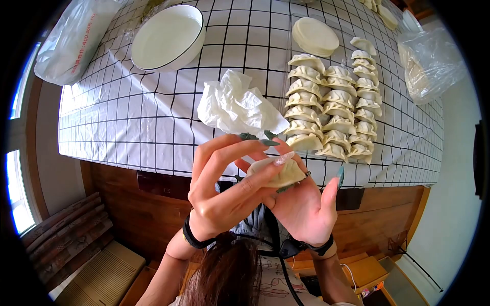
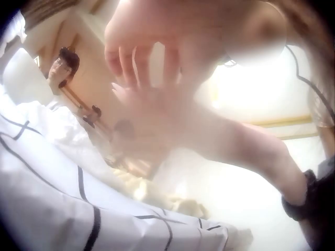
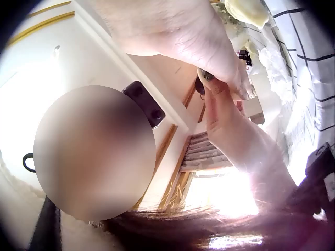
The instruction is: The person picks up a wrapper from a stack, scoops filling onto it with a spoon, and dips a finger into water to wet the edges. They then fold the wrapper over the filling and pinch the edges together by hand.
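In the head view both hands are raised in front of the table edge with one folded dumpling point(image 1: 284, 175) between them. My right hand point(image 1: 311, 196) lies palm-up beneath it and cradles it, thumb up at the right. My left hand point(image 1: 270, 152) reaches over from the left and pinches the dumpling's upper seam with thumb and fingers. Behind the hands, a clear tray point(image 1: 287, 76) holds several rows of finished dumplings point(image 1: 334, 102). The left wrist view is blurred, showing only fingers against a palm.
A black-and-white checked tablecloth point(image 1: 127, 112) covers the table. On it are a white bowl point(image 1: 168, 38), crumpled white paper point(image 1: 235, 104), a stack of round wrappers point(image 1: 315, 35), and plastic bags at far left point(image 1: 66, 41) and far right point(image 1: 434, 61). A wooden bench point(image 1: 66, 229) stands below left.
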Motion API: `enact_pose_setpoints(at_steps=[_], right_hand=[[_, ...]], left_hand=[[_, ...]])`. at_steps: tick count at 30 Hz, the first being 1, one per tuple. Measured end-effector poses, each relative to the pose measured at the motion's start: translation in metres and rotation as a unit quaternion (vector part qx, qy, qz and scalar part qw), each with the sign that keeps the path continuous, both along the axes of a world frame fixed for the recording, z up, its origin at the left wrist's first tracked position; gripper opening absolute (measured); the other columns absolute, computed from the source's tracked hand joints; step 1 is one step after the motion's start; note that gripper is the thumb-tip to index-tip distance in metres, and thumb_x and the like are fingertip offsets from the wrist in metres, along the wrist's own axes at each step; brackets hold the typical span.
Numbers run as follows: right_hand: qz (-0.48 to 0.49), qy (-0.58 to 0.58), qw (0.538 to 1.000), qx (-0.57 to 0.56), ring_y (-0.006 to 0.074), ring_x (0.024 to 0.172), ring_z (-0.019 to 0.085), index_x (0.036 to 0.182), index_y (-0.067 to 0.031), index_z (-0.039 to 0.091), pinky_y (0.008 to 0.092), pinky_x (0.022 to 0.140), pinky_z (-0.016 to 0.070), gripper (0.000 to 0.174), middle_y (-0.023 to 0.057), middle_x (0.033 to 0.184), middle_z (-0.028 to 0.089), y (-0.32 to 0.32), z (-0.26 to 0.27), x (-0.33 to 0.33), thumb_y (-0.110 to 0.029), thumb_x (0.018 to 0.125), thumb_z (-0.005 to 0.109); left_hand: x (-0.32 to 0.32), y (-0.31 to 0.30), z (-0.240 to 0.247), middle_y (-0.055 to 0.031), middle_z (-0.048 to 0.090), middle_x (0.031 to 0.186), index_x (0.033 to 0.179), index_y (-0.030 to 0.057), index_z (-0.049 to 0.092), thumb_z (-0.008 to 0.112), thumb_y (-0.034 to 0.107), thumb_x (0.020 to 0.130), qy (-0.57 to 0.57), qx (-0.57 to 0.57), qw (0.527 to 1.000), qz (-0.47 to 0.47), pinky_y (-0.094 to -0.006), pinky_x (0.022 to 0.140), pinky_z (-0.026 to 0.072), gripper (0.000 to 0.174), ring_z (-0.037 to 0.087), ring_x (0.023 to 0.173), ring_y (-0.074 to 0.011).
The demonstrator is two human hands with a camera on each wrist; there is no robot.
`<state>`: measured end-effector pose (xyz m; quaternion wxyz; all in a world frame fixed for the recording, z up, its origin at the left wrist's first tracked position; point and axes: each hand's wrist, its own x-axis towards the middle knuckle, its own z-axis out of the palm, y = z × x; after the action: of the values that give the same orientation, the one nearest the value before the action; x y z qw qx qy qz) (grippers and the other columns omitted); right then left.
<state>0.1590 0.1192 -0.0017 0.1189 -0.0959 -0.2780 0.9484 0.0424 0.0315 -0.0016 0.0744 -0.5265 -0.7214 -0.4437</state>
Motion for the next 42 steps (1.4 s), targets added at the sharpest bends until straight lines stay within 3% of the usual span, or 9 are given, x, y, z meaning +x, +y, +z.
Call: enact_pose_setpoints(at_steps=[8, 18, 20, 24, 26, 33, 36, 40, 42], right_hand=[[-0.007, 0.003, 1.0, 0.007, 0.0317, 0.132, 0.018, 0.139, -0.0055, 0.006, 0.0423, 0.106, 0.0191, 0.088, 0.0174, 0.142, 0.016, -0.004, 0.003, 0.001, -0.067, 0.081, 0.032], [-0.013, 0.009, 1.0, 0.019, 0.0276, 0.13, 0.023, 0.139, -0.0052, 0.005, 0.0406, 0.105, 0.0206, 0.091, 0.0157, 0.141, 0.017, -0.01, 0.005, 0.004, -0.07, 0.079, 0.03], [-0.042, -0.026, 0.998, 0.037, 0.0361, 0.127, 0.026, 0.138, 0.0002, 0.006, 0.0424, 0.102, 0.026, 0.099, 0.0192, 0.138, 0.023, -0.012, 0.009, 0.001, -0.074, 0.077, 0.029], [-0.031, 0.005, 0.999, 0.03, 0.035, 0.128, 0.026, 0.138, -0.0006, 0.007, 0.0418, 0.102, 0.026, 0.098, 0.0186, 0.138, 0.024, -0.01, 0.002, 0.004, -0.075, 0.076, 0.026], [-0.012, 0.03, 0.999, 0.017, 0.0289, 0.13, 0.022, 0.138, -0.0066, 0.008, 0.0418, 0.104, 0.0225, 0.09, 0.0174, 0.141, 0.017, -0.01, 0.002, 0.005, -0.071, 0.079, 0.029], [0.0, 0.021, 1.0, 0.014, 0.0296, 0.131, 0.021, 0.138, -0.0073, 0.011, 0.0417, 0.104, 0.0222, 0.088, 0.0148, 0.141, 0.018, -0.007, 0.002, 0.008, -0.069, 0.079, 0.032], [-0.018, 0.02, 0.999, -0.029, 0.0284, 0.131, 0.022, 0.138, -0.0057, 0.011, 0.0417, 0.105, 0.0216, 0.089, 0.0131, 0.14, 0.022, -0.006, 0.004, 0.007, -0.064, 0.079, 0.042], [-0.033, 0.03, 0.997, -0.066, 0.0225, 0.127, 0.029, 0.14, -0.008, 0.006, 0.0371, 0.105, 0.0222, 0.087, 0.0128, 0.14, 0.021, -0.002, 0.004, 0.013, -0.06, 0.081, 0.044], [-0.04, 0.045, 0.996, -0.071, 0.0225, 0.127, 0.029, 0.14, -0.0091, 0.005, 0.0372, 0.105, 0.0216, 0.087, 0.0129, 0.141, 0.02, 0.0, 0.004, 0.015, -0.06, 0.081, 0.044]], left_hand=[[-0.003, 0.004, -0.006, -0.005, 0.06, 0.092, 0.084, 0.013, 0.07, 0.074, 0.01, 0.051, -0.122, 0.052, 0.99, -0.045, -0.0327, 0.069, 0.0461, 0.033, 0.053, 0.087, -0.0238], [-0.001, 0.002, -0.016, -0.0032, 0.06, 0.089, 0.079, 0.0121, 0.07, 0.071, 0.007, 0.048, -0.106, 0.102, 0.988, -0.051, -0.0334, 0.071, 0.0456, 0.031, 0.053, 0.089, -0.0247], [-0.002, 0.001, -0.017, -0.0027, 0.06, 0.089, 0.079, 0.0142, 0.07, 0.069, 0.007, 0.046, -0.08, 0.103, 0.99, -0.053, -0.0346, 0.072, 0.0457, 0.034, 0.054, 0.09, -0.0253], [-0.001, 0.003, -0.008, -0.0028, 0.06, 0.09, 0.08, 0.0153, 0.07, 0.073, 0.01, 0.048, -0.071, 0.084, 0.993, -0.042, -0.0362, 0.075, 0.0457, 0.032, 0.053, 0.093, -0.0267], [0.001, 0.004, -0.004, -0.0026, 0.06, 0.091, 0.081, 0.0163, 0.07, 0.076, 0.015, 0.05, -0.11, 0.069, 0.991, -0.028, -0.0374, 0.078, 0.0456, 0.031, 0.053, 0.094, -0.0281], [-0.002, 0.004, 0.002, -0.0033, 0.06, 0.092, 0.082, 0.0156, 0.071, 0.077, 0.019, 0.051, -0.096, 0.054, 0.992, -0.065, -0.0387, 0.078, 0.0458, 0.033, 0.052, 0.096, -0.029], [-0.001, 0.009, 0.002, -0.0051, 0.06, 0.093, 0.08, 0.0146, 0.071, 0.077, 0.017, 0.05, -0.083, 0.038, 0.994, -0.06, -0.0395, 0.079, 0.0457, 0.031, 0.052, 0.097, -0.0293], [0.003, 0.016, 0.017, -0.0102, 0.061, 0.096, 0.114, 0.0073, 0.058, 0.076, 0.005, 0.054, -0.156, -0.057, 0.981, -0.099, -0.0368, 0.074, 0.0491, 0.062, 0.056, 0.096, -0.0313], [0.002, 0.022, 0.027, -0.0109, 0.061, 0.097, 0.117, 0.0073, 0.056, 0.076, 0.004, 0.055, -0.135, -0.075, 0.981, -0.119, -0.0362, 0.074, 0.0491, 0.064, 0.056, 0.098, -0.0305]])
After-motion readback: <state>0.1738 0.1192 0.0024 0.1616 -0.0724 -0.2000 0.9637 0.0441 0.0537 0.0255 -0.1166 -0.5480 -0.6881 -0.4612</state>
